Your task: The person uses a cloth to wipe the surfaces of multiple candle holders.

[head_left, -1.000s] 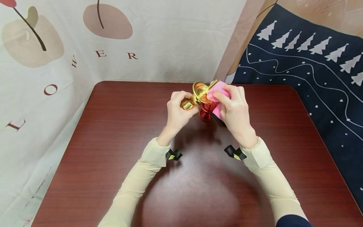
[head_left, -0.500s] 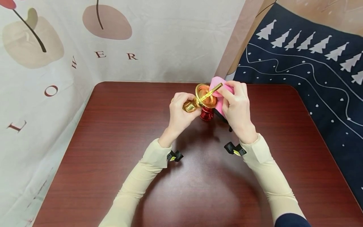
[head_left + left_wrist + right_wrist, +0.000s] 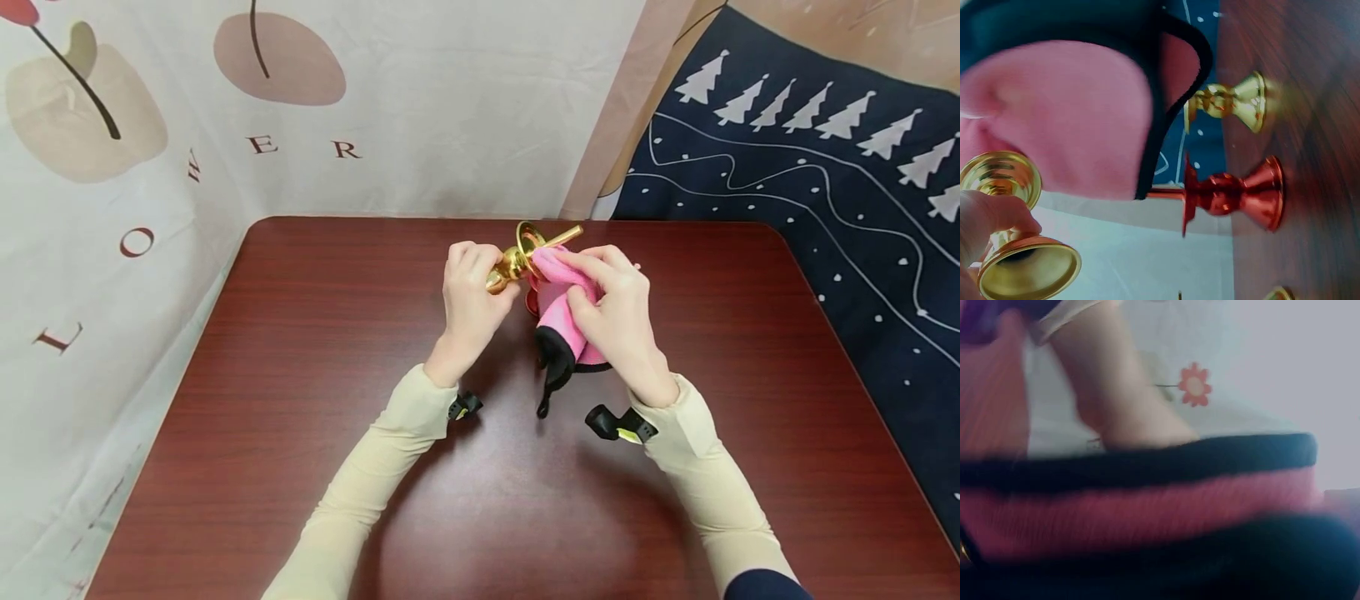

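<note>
My left hand [image 3: 471, 308] grips a shiny gold candlestick [image 3: 513, 265] by its foot end, tilted with its stem pointing right and away. My right hand [image 3: 618, 317] pinches a pink cloth [image 3: 561, 304] with black trim against the candlestick's dish. The cloth's lower end hangs down towards the table. Behind it a red candlestick [image 3: 1219, 194] stands upright on the table, mostly hidden in the head view. In the right wrist view the blurred cloth [image 3: 1147, 519] hides the fingers.
Another gold candlestick [image 3: 1238, 103] stands beside the red one in the left wrist view. The edge of a further gold piece [image 3: 1280, 294] shows at the bottom. A brown wooden table [image 3: 337, 400] meets a printed white curtain [image 3: 450, 108] and a navy tree-patterned cloth [image 3: 795, 217].
My right hand has moved down and towards me, and the cloth now hangs in front of the red candlestick. The held candlestick has swung slightly left and its dish faces more sideways.
</note>
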The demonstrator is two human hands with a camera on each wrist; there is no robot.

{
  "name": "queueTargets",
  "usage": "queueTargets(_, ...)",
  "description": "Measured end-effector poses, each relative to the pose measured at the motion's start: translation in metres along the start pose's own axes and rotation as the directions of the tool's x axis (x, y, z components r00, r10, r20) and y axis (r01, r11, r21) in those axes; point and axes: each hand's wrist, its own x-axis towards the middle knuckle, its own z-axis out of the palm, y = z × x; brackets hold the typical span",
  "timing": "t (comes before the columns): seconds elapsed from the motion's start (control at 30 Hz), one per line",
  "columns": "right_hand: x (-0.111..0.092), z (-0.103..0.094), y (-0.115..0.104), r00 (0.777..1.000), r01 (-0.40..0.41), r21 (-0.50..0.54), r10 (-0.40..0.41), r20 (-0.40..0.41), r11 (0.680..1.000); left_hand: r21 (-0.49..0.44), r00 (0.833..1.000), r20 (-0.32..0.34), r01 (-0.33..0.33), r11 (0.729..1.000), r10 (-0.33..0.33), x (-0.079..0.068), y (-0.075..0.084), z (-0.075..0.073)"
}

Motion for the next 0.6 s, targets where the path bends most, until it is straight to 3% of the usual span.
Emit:
queueTargets(0.13, 0.002, -0.001, -0.004, 0.991, -0.126, 0.083, 0.129, -0.038, 0.989, 0.123, 0.996, -0.018, -0.082, 0.989, 0.085, -0.002, -0.001, 0.002)
queueTargets(0.3, 0.009, 0.001, -0.011, 0.983, -0.169, 0.087, 0.174, -0.051, 0.982, 0.240, 0.977, -0.033, -0.199, 0.950, 0.213, -0.003, 0.000, 0.004)
queueTargets(0.47, 0.016, 0.003, -0.015, 0.982, -0.185, 0.037, 0.183, 0.035, 0.982, 0.278, 0.961, -0.031, -0.255, 0.926, 0.274, -0.004, -0.001, 0.005)
queueTargets(0.6, 0.016, 0.002, -0.013, 0.984, -0.129, 0.032, 0.124, 0.128, 0.991, 0.243, 0.963, -0.036, -0.252, 0.937, 0.268, -0.006, -0.003, 0.005)
